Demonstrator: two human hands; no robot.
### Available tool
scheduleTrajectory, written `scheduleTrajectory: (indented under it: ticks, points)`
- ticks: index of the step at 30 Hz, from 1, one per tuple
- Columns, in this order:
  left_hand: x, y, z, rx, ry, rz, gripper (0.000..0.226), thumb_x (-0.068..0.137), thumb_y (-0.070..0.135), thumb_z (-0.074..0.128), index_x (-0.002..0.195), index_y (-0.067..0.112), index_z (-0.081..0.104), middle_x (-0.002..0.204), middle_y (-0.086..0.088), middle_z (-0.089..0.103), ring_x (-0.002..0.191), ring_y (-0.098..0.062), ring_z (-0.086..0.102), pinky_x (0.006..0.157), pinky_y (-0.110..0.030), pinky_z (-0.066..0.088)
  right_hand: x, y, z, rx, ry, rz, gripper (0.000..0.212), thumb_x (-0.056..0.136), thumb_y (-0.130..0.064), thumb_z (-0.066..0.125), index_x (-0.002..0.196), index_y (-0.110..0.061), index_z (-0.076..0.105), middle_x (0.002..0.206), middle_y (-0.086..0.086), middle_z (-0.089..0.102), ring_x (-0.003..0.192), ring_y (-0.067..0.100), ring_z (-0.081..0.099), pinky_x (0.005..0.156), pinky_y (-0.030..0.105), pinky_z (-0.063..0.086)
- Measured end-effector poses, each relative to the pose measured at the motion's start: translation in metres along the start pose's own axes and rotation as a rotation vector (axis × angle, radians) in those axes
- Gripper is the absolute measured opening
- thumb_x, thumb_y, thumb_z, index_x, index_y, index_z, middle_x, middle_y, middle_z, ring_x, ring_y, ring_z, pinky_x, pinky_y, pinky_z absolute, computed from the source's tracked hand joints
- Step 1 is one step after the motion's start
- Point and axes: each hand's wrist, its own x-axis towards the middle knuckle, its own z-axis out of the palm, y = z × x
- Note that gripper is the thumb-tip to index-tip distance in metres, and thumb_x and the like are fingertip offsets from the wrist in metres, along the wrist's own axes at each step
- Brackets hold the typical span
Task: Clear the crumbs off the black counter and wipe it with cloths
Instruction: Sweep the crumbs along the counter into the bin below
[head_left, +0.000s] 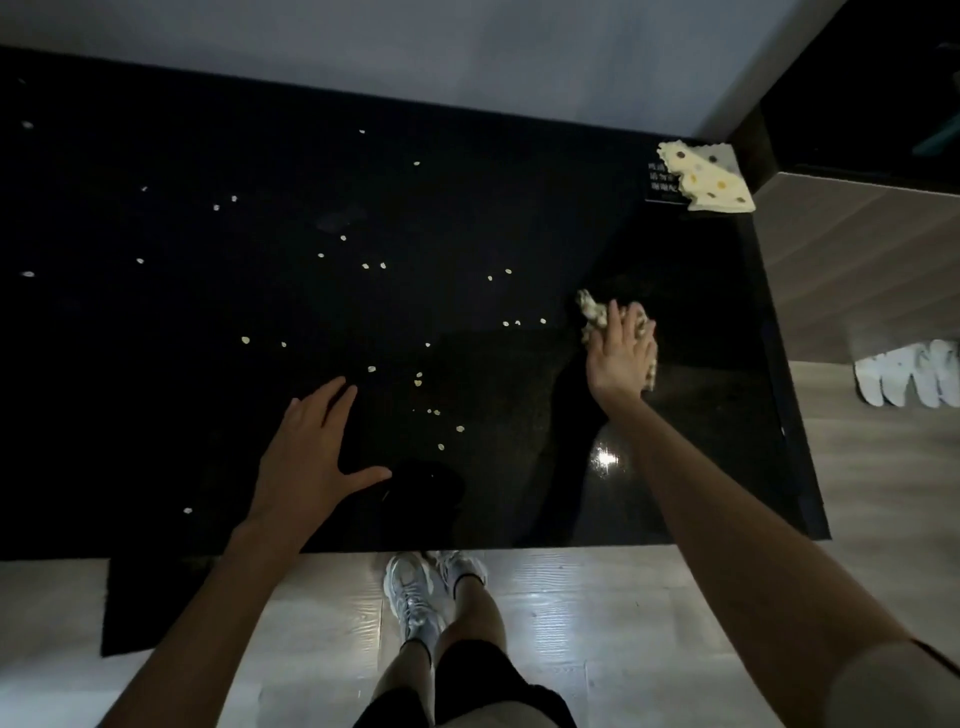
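- Counter (156, 156): black and glossy, fills most of the head view. Bright glare spot near its front edge, right of centre.
- Crumbs (372, 369): pale flakes scattered over the counter's middle, thickest from centre toward the front edge. A few strays at the counter's left side, one near the front-left.
- Right hand (621, 353): on the counter's right part, about midway between front and back edges. Palm down, fingers straight and close together, pressing flat on a crumpled patterned cloth (592, 312).
- Patterned cloth: bunched under that hand, on the counter. Its ends stick out past the fingertips and past the hand's right side. Nearest crumbs lie just to its left.
- Left hand (317, 452): flat on the counter near the front edge, left of centre. Fingers spread, thumb splayed to the right, holds nothing. Crumbs lie just beyond the fingertips and right of the thumb.
- Dotted yellow cloth (706, 179): folded, at the counter's far right corner, well apart from both hands. It overlaps a small black sign (655, 182) with white lettering, too small to read.
- Wall (467, 52): pale, along the counter's back edge.
- Cabinet (857, 249): wood-fronted, against the counter's right end.
- Floor (597, 623): light wood, in front of the counter. Dark mat (140, 608) lies on it below the counter's front-left edge. The person's grey sneakers (415, 597) stand at the front edge, about centre.
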Motion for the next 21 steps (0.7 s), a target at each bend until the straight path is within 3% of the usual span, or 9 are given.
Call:
scheduleTrajectory:
  ticks: [5,7,9,10,12,14,16,18,21]
  points:
    - [0.004,-0.004,-0.006,-0.018,-0.016,-0.087,0.107,0.060,0.059,0.074,0.144,0.010,0.028,0.153,-0.005,0.024,0.138,-0.034,0.025,0.109,-0.046,0.027,-0.010,-0.089,0.050,-0.094,-0.050,-0.377,0.052,0.100,-0.021,0.036,0.150,-0.012,0.024,0.159,0.015,0.013,0.145,0.042,0.008,0.117,0.047,0.008]
    - [0.006,-0.003,-0.009,-0.016,-0.022,-0.103,0.108,0.059,0.058,0.075,0.144,0.009,0.029,0.152,-0.006,0.026,0.138,-0.032,0.027,0.110,-0.044,0.028,-0.042,-0.122,0.074,-0.004,-0.132,-0.576,0.054,0.097,-0.012,0.042,0.149,-0.012,0.027,0.159,0.013,0.016,0.145,0.040,0.007,0.118,0.048,0.001]
    - [0.008,-0.005,-0.011,-0.010,-0.051,-0.126,0.107,0.060,0.057,0.075,0.144,0.008,0.028,0.152,-0.005,0.026,0.137,-0.029,0.027,0.110,-0.042,0.028,-0.065,-0.144,0.085,0.122,-0.268,-0.658,0.052,0.097,-0.007,0.042,0.148,-0.012,0.031,0.158,0.009,0.021,0.147,0.033,0.006,0.117,0.039,-0.005]
    - [0.008,-0.006,-0.012,-0.012,-0.066,-0.142,0.106,0.061,0.056,0.075,0.144,0.009,0.028,0.152,-0.003,0.026,0.137,-0.028,0.028,0.110,-0.041,0.029,-0.070,-0.150,0.083,0.244,-0.330,-0.634,0.047,0.098,-0.006,0.042,0.145,-0.012,0.036,0.155,0.009,0.029,0.146,0.030,0.013,0.118,0.036,-0.002]
    - [0.008,-0.006,-0.016,-0.031,-0.078,-0.170,0.100,0.064,0.052,0.076,0.143,0.010,0.030,0.151,-0.002,0.029,0.135,-0.026,0.030,0.107,-0.040,0.035,-0.073,-0.157,0.062,0.573,-0.384,-0.431,0.038,0.102,-0.011,0.039,0.138,-0.013,0.047,0.138,0.008,0.052,0.131,0.023,0.045,0.115,0.036,0.029]
    - [0.007,-0.002,-0.020,-0.053,-0.030,-0.188,0.084,0.071,0.044,0.075,0.139,0.010,0.038,0.144,-0.004,0.039,0.129,-0.025,0.038,0.100,-0.039,0.041,-0.070,-0.154,0.029,0.807,-0.348,-0.247,0.033,0.103,-0.015,0.038,0.132,-0.014,0.053,0.117,0.000,0.063,0.100,0.006,0.063,0.091,0.022,0.048]
    - [0.010,0.003,-0.025,-0.074,0.093,-0.190,0.060,0.079,0.035,0.070,0.130,0.010,0.050,0.130,-0.007,0.052,0.117,-0.024,0.049,0.087,-0.037,0.048,-0.059,-0.140,-0.002,0.892,-0.230,-0.226,0.032,0.102,-0.014,0.039,0.130,-0.012,0.054,0.113,-0.005,0.062,0.095,-0.006,0.059,0.087,0.013,0.045]
    - [0.019,0.011,-0.031,-0.086,0.206,-0.163,0.043,0.084,0.028,0.064,0.122,0.010,0.056,0.119,-0.008,0.059,0.107,-0.024,0.054,0.080,-0.036,0.050,-0.045,-0.119,-0.032,0.904,-0.116,-0.224,0.032,0.102,-0.016,0.041,0.131,-0.015,0.054,0.118,-0.008,0.061,0.105,-0.003,0.058,0.095,0.017,0.045]
    - [0.047,0.027,-0.043,-0.107,0.265,-0.118,0.035,0.089,0.024,0.057,0.123,0.013,0.054,0.119,-0.006,0.059,0.107,-0.022,0.055,0.085,-0.037,0.049,-0.012,-0.079,-0.055,0.771,0.027,-0.174,0.037,0.103,-0.021,0.040,0.139,-0.020,0.047,0.135,-0.003,0.055,0.123,0.006,0.050,0.106,0.023,0.039]
